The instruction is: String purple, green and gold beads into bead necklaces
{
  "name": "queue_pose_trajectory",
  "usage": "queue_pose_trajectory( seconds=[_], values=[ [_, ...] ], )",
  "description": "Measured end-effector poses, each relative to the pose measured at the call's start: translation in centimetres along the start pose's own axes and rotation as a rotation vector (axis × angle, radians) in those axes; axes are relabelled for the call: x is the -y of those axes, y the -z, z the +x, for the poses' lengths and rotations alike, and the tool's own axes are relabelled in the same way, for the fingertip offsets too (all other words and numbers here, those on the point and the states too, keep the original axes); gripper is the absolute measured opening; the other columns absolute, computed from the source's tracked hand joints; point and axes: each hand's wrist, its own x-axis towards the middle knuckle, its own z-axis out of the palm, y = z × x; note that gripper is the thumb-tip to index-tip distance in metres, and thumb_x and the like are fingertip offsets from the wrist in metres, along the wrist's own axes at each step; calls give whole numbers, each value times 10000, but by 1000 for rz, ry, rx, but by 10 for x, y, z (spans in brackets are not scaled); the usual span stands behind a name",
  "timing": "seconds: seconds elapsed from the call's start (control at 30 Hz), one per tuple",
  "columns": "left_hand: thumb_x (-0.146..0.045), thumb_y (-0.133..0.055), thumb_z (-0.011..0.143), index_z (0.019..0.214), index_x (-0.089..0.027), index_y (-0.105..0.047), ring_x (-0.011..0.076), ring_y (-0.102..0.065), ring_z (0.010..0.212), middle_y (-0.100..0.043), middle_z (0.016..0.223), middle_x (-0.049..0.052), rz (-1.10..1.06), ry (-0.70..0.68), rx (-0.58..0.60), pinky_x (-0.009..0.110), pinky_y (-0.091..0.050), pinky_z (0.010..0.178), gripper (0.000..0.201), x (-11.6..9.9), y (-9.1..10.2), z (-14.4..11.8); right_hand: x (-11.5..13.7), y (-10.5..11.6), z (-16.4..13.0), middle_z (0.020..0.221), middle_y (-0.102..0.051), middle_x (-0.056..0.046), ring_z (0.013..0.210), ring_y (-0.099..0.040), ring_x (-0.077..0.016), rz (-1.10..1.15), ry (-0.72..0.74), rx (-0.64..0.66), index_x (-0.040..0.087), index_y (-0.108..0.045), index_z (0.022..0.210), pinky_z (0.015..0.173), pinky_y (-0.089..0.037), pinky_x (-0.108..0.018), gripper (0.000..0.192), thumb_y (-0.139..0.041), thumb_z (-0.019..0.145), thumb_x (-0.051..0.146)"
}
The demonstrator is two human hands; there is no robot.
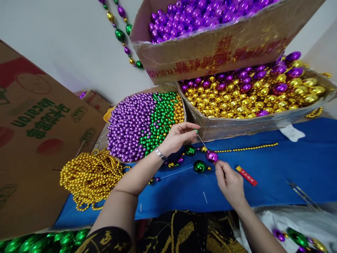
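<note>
My left hand (179, 136), with a silver watch on its wrist, is closed with a small green bead (195, 131) at its thumb and fingertips. A thin straight needle or stiff thread (202, 143) runs from there down to a large shiny purple bead (212, 156). My right hand (231, 182) pinches that purple bead from below with thumb and finger. Beside it on the blue cloth lie a large green bead (199, 166) and a strung row with another green bead (190, 150). A white thread (176, 173) leads left to a few small beads.
Behind my hands stand boxes of small mixed beads (129, 126), gold and purple beads (226, 98), and purple beads (200, 17). A gold bead-chain heap (89, 175) lies left. Tweezers (302, 193) and a red label strip (246, 175) lie right on the blue cloth (276, 165).
</note>
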Motion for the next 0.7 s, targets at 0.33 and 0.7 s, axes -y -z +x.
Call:
queue_pose_trajectory(
  seconds=[0.33,0.7],
  values=[
    [-275,-786,747,947,-170,-731,103,-652,725,-676,774,19,-125,78,4,233,-568,674,232,-2,-8,6,-5,0,2,708,-695,0,519,-626,-106,20,-18,2,181,-609,945,552,-475,-213,134,-481,972,209],
    [-345,-693,832,1061,-239,-729,152,-622,892,-636,1112,83,483,-301,203,276,-533,752,255,-23,-11,15,-11,-3,2,786,-722,-25,600,-672,-125,10,-25,-27,188,-611,960,592,-506,-214,147,-469,976,223]
  ],
)
